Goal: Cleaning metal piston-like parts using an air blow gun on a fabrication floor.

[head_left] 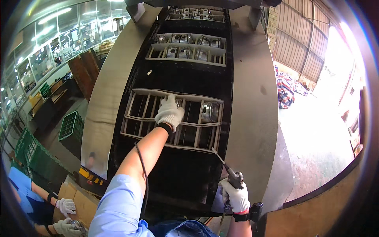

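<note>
My left hand (169,112), in a white knit glove, reaches into the divided rack (134,118) on the black conveyor. Its fingers are closed on a shiny metal piston (179,102), mostly hidden behind the glove. Another piston (210,112), with a round side hole, sits in the rack's far right compartment. At the lower right, my right hand (235,194), also gloved, grips an air blow gun (236,178). The gun's thin nozzle points up and left, its tip beside the rack's near right corner.
Farther along the black conveyor (173,173) stand more racks of pistons (185,52). Metal side plates (252,102) flank it, and a dark frame (197,3) crosses above. At lower left, a co-worker's gloved hands (66,207) are over cardboard; green crates (72,125) stand nearby.
</note>
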`<state>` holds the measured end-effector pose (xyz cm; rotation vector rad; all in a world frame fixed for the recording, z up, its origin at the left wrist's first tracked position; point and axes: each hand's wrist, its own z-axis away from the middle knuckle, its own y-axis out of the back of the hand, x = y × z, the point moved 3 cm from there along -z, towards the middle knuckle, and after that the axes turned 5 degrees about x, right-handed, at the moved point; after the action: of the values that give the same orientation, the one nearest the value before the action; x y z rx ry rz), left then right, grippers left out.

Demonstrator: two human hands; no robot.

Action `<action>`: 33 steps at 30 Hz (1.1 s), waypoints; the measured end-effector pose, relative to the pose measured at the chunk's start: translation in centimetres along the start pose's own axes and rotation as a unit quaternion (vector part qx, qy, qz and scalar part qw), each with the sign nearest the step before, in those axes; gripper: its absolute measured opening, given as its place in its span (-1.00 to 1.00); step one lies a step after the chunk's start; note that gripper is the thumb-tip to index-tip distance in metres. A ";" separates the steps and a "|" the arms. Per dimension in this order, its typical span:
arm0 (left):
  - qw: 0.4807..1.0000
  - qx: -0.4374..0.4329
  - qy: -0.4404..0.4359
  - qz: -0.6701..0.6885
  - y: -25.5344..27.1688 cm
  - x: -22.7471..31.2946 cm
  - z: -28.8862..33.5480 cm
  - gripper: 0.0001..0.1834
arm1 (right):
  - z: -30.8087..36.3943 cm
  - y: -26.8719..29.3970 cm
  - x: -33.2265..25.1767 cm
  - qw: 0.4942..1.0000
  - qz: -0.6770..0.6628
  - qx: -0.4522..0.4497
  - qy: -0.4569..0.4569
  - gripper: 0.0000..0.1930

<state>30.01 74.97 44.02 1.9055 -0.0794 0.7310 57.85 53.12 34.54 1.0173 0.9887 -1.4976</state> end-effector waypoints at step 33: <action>0.448 -0.048 0.244 0.859 14.7 -28.5 26.2 -0.55 | 11.8 -21.3 5.2 0.858 0.038 -0.503 -0.095 -0.86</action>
<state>13.18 38.40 34.09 0.7096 -1.8164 2.4160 35.02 43.31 34.84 0.1359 1.3319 -0.7706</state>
